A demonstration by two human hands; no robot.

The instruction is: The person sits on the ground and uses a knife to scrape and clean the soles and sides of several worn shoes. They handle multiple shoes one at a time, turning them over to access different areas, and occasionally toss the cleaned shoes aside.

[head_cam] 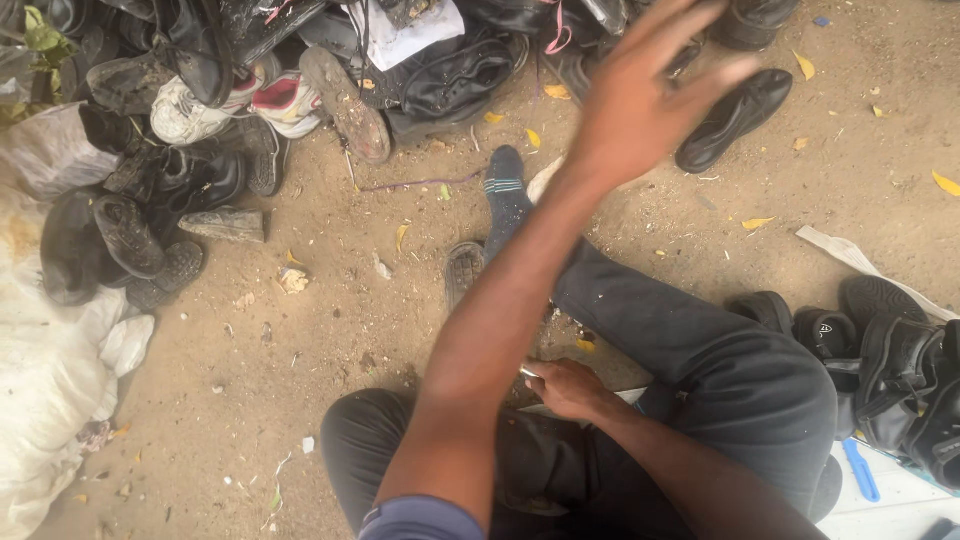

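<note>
Left hand (640, 95), fingers spread and empty, stretched toward the black dress shoe (735, 115) on the dirt, while right hand (565, 388) (braced at the knee) gripped a small metal tool (530, 372).

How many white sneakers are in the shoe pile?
2. One white sneaker lies at the pile's upper left; a second, with a pink lining, sits just right of it. Others may be buried beneath the dark shoes.

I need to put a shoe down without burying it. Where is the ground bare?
Bare dirt lies between the white sacks, the bent knee and the shoe pile. More lies right of the black shoe. The pile is crowded.
</note>
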